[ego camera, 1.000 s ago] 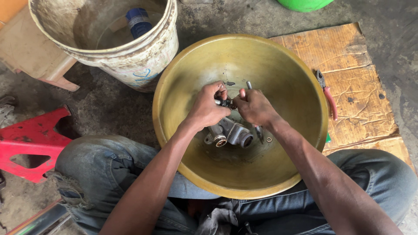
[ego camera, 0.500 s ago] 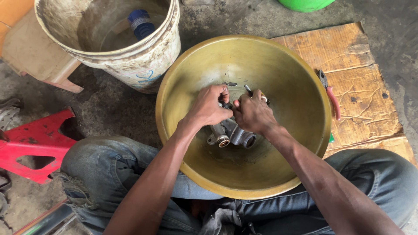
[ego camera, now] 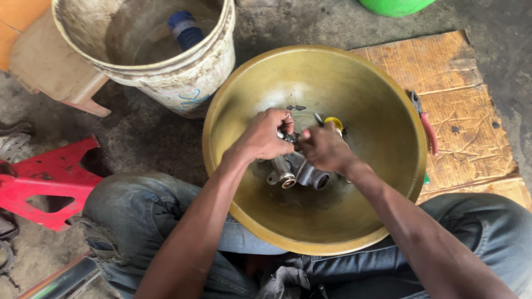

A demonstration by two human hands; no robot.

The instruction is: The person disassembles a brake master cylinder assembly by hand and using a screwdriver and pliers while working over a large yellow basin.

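View from above of a seated person's two bare arms reaching into a wide brass bowl (ego camera: 382,111) resting between their jeans-clad knees. At the bowl's centre, both hands close around a grey metal part (ego camera: 299,170) with two round tube openings pointing toward six o'clock. The left hand (ego camera: 265,135) curls over the part's top from nine o'clock, fingers pressed around it. The right hand (ego camera: 324,148) comes in from four o'clock, fingers pinched shut on a thin tool (ego camera: 318,118) whose tip sticks up toward twelve o'clock; just what the tool is cannot be told. A small yellow piece (ego camera: 333,121) shows just beyond the right hand's knuckles.

At eleven o'clock from the bowl stands a dirty white bucket (ego camera: 183,83) holding murky water and a blue bottle (ego camera: 185,30). At three o'clock, red-handled pliers (ego camera: 425,123) lie on worn cardboard (ego camera: 465,105). At eight o'clock, a red stand (ego camera: 41,180) sits on the concrete floor. A green rim (ego camera: 396,5) shows at one o'clock.
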